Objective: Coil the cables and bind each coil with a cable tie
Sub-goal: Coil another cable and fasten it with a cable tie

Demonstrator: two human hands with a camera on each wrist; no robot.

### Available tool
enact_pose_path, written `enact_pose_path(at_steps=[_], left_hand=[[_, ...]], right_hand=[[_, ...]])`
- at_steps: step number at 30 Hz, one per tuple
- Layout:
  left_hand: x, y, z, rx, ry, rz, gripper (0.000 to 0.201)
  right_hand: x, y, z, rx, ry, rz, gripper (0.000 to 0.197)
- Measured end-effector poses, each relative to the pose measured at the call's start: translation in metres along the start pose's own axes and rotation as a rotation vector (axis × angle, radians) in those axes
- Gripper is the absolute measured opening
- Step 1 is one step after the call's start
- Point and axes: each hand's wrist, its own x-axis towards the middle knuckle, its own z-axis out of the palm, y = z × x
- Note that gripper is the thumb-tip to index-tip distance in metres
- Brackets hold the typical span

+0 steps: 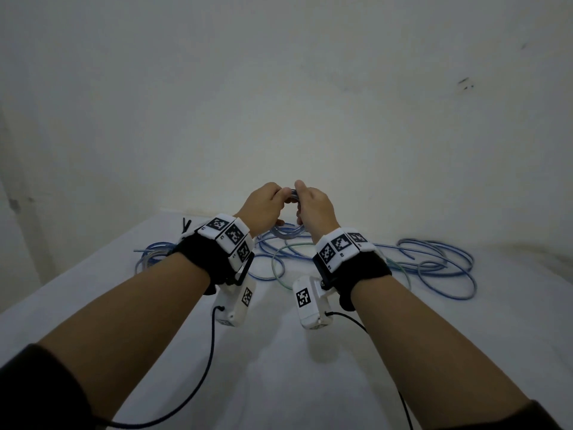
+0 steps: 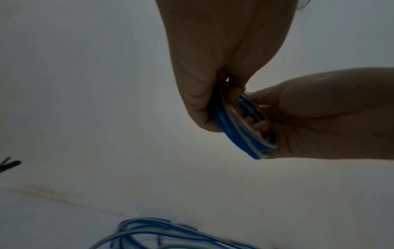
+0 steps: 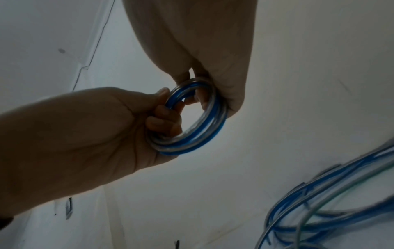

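A small coil of blue and clear cable (image 1: 293, 193) is held up above the white table (image 1: 279, 383), between both hands. My left hand (image 1: 268, 203) grips its left side, with the fingers curled through the ring (image 3: 168, 121). On the right side my right hand (image 1: 313, 204) pinches the coil (image 3: 202, 138) at its top edge. Seen from the left wrist, the coil (image 2: 238, 128) is edge-on between my left hand (image 2: 213, 67) and right hand (image 2: 319, 114). No tie shows on the coil.
Loose blue cables (image 1: 434, 262) sprawl over the far half of the table, with a green one (image 1: 277, 262) among them. More blue cable lies at the left (image 1: 152, 252). Black cable ties (image 1: 186, 226) lie near the back left edge. A pale wall stands behind.
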Motion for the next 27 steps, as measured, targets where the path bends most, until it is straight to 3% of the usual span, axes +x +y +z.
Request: enact_pose_path(at_steps=[5,7,13,17,21,25,27], left_hand=[[-0.004,0.03,0.04,-0.381,-0.308,-0.24,0.045],[-0.006,0.045,0.062,-0.438,-0.404,-0.263,0.042],[-0.015,0.073,0.159,-0.37,-0.312,-0.13,0.038],[-0.025,0.08,0.215,-0.352,-0.37,-0.094,0.037],[-0.031,0.093,0.262,-0.372,-0.425,-0.091,0.039],[-0.043,0.109,0.294,-0.332,-0.456,-0.07,0.039],[-0.046,0.112,0.309,-0.35,-0.467,-0.103,0.039]], right_hand=[[-0.01,0.012,-0.059,-0.087,0.15,-0.031,0.029],[-0.016,0.021,-0.085,-0.063,0.217,0.0,0.025],[-0.046,0.043,-0.17,0.02,0.278,0.144,0.021],[-0.071,0.049,-0.231,-0.007,0.267,0.258,0.023],[-0.103,0.072,-0.307,-0.225,0.346,0.426,0.025],[-0.136,0.093,-0.375,-0.705,0.274,0.682,0.017],[-0.154,0.105,-0.405,-0.894,0.271,0.773,0.023]])
